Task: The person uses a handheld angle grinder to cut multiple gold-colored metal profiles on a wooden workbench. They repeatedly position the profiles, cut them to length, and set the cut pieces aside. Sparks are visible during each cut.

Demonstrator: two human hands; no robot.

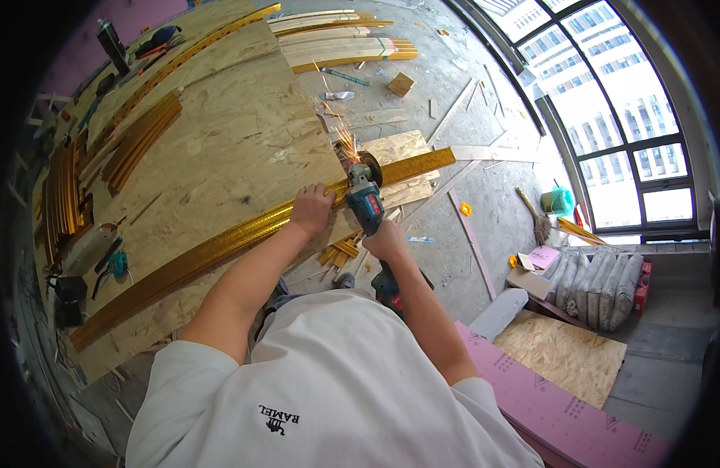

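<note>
My right hand [386, 239] is closed around the body of a cordless angle grinder [365, 204], blue-green and black. Its disc [370, 167] meets a long gold trim strip [219, 249] near the right edge of the board table, and orange sparks [347, 144] fly up and away from there. On the near side of the cut, my left hand [313, 207] grips the strip, fingers curled over it. The strip's far-right end [430, 160] sticks out past the table edge. Where exactly the disc touches the strip is partly hidden by the grinder head.
The board table [243, 117] carries gold strip bundles [145, 140], a black spray can [110, 43] and hand tools. Offcuts [340, 249], a wooden block [400, 84] and planks lie on the concrete floor. Grey sacks [598, 285], a broom [538, 222] and pink boards [563, 405] are to the right.
</note>
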